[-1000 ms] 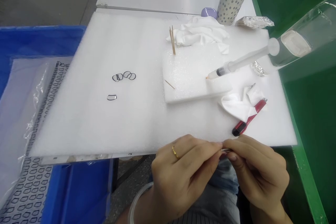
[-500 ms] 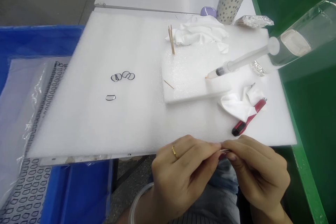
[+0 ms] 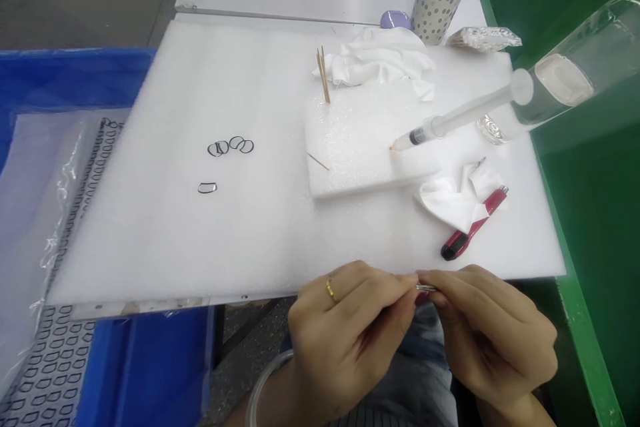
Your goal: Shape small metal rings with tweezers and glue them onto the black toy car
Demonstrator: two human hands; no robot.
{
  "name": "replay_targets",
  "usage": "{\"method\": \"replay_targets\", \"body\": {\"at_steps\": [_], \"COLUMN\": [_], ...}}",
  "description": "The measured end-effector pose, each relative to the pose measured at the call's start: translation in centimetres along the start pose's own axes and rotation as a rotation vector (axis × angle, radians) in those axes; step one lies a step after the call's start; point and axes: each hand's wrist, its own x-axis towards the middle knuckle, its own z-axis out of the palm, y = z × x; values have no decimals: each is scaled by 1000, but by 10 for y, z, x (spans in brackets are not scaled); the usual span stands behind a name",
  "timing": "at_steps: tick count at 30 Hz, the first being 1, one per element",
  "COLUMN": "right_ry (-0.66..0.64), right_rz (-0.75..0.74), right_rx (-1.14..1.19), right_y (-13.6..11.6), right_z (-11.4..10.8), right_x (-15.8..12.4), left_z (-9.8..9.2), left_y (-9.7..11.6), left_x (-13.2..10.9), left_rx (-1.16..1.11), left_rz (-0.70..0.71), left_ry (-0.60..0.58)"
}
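Pinched between the left hand (image 3: 347, 337) and the right hand (image 3: 493, 337), fingertips closed together from both sides, is a thin silvery piece (image 3: 426, 287). Its exact form is too small to tell. Head view: the piece is held just off the near edge of a white foam sheet (image 3: 165, 233), above the person's lap; a gold ring (image 3: 331, 291) sits on the left hand, and a clear bangle (image 3: 265, 380) circles the left wrist.

Nearest the hands, to the right, lie a red utility knife (image 3: 473, 228) and a crumpled white wipe (image 3: 453, 200), touching each other. Left and farther off are dark-edged loops (image 3: 230, 147) and a separate D-shaped loop (image 3: 207, 188). Toward the far right, a smaller foam block (image 3: 350, 160) holds upright toothpicks (image 3: 323, 77), with a syringe (image 3: 415, 137) resting its tip on it, and a white cloth (image 3: 383, 60) lies beyond. A clear cylinder (image 3: 565, 73) blocks the far right corner of the view. A blue bin (image 3: 75, 73) stands left, holding a plastic bag (image 3: 55, 213); a green bench edge (image 3: 580, 340) runs right.
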Motion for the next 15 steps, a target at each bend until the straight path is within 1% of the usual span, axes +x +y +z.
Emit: {"method": "replay_targets", "body": {"at_steps": [6,9,12,13,15], "right_ry": [48,29,-41,-43,-7], "right_rz": [-49,-45,30,68,161], "right_rx": [-61,-82,-73,-56,-1], "right_y": [0,-2,-3,-2,-1], "right_z": [2,3,1,1,-2], "right_x": [1,6,10,9,6], "left_z": [2,2,1,1,0], "left_y": [0,0,0,0,0], "left_x": [-1,0,2,2,3], "left_rx": [31,50,70,67,60], "left_rz": [8,7,-17,-26,-45], "left_ry": [9,-3,-22,-20,-14]}}
